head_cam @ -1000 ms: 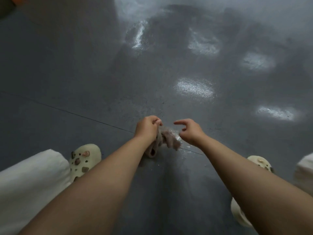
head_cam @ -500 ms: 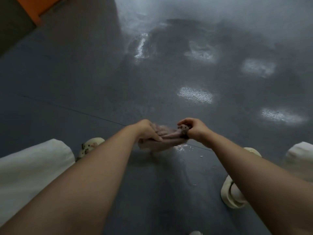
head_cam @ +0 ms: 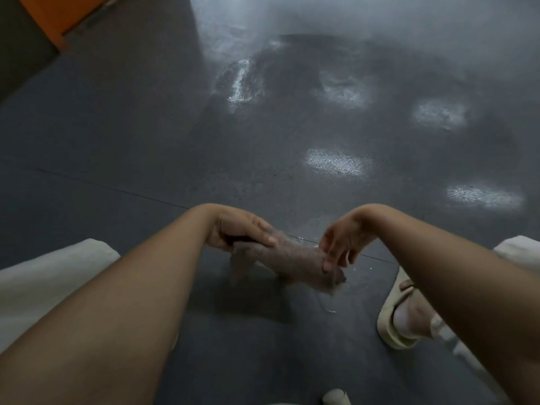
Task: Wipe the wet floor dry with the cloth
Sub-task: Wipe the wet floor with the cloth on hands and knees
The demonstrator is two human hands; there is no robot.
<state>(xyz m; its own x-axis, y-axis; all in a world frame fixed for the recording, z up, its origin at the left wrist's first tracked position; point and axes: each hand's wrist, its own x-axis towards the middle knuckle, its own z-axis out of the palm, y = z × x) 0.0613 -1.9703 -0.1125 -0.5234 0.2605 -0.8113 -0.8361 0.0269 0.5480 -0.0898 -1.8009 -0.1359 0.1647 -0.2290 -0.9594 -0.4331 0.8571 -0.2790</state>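
A brownish-pink cloth (head_cam: 287,260), bunched into a roll, hangs between my two hands just above the dark grey floor (head_cam: 146,141). My left hand (head_cam: 239,229) grips its left end with fingers curled over it. At the right end my right hand (head_cam: 340,244) pinches the cloth, fingers pointing down. A loose corner dangles below the right hand. Small water drops glisten on the floor beneath and to the right of the cloth (head_cam: 331,310). Farther ahead a large wet patch (head_cam: 336,92) shines with light reflections.
My right foot in a cream sandal (head_cam: 400,317) stands right of the cloth. Pale trouser legs (head_cam: 49,285) fill the lower left and right edge. An orange panel (head_cam: 58,16) stands at the top left. A thin seam (head_cam: 117,190) crosses the floor.
My right hand has taken hold of the cloth's right end. Both hands have drawn nearer to me with the cloth stretched between them, lifted off the floor.
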